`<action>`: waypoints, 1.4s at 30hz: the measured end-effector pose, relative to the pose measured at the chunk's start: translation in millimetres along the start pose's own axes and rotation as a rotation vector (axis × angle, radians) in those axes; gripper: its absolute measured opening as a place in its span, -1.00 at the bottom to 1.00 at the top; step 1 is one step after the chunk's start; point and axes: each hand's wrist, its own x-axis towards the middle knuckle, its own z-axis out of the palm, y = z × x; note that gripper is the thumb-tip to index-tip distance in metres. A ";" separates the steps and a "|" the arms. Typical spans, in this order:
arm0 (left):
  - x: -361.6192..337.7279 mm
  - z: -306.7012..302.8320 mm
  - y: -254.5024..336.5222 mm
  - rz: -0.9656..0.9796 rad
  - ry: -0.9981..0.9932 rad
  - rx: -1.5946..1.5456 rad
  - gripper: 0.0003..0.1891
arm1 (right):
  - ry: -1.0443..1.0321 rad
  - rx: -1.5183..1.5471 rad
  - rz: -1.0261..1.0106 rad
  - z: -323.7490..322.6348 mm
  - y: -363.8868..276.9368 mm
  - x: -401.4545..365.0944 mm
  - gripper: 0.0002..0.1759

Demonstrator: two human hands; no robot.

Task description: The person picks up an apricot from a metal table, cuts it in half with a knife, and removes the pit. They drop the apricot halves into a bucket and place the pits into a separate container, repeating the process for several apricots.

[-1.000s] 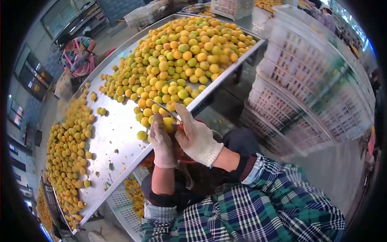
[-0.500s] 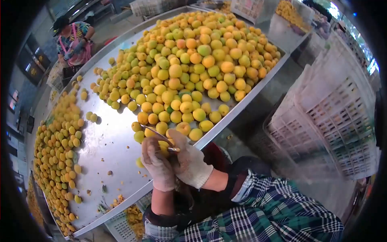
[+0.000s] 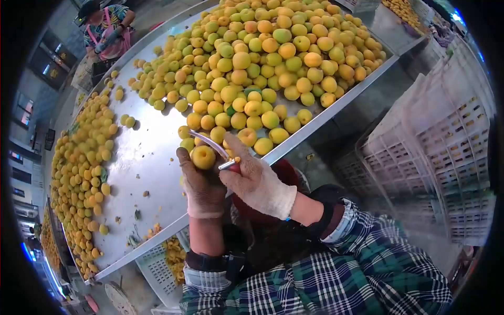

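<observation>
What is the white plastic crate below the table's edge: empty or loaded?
Loaded: orange-yellow fruit shows inside the white plastic crate. Cannot tell how full; the metal table hides part of it.

Holding a round, yellow-orange apricot [image 3: 203,157] in the left hand [image 3: 202,184] — and a red-handled curved knife [image 3: 216,146] in the right hand [image 3: 258,182], arching just beside the apricot.
</observation>
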 end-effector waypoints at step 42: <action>-29.4 2.8 -15.8 0.407 0.000 0.721 -0.39 | -0.033 -0.456 0.071 15.4 4.7 -16.6 -0.29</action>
